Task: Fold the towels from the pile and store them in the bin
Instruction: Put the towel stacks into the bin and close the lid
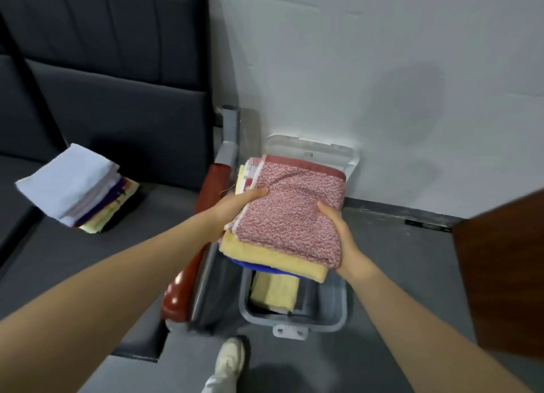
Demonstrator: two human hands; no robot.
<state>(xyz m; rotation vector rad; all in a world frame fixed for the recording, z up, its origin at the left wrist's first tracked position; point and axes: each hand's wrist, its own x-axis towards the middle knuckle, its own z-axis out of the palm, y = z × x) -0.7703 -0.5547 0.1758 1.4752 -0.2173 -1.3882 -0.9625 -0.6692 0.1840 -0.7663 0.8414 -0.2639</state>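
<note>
I hold a stack of folded towels above the grey bin; a red-and-white speckled towel lies on top, with a yellow towel and a blue one beneath. My left hand grips the stack's left side and my right hand grips its right side. Inside the bin lies a folded yellow towel. The bin's clear lid leans open against the wall behind it. A second stack of folded towels, white on top, rests on the dark sofa seat at the left.
The dark sofa fills the left; its red-brown wooden armrest runs beside the bin. A white wall stands behind. A brown wooden panel juts in at the right. My white shoe is on the grey floor before the bin.
</note>
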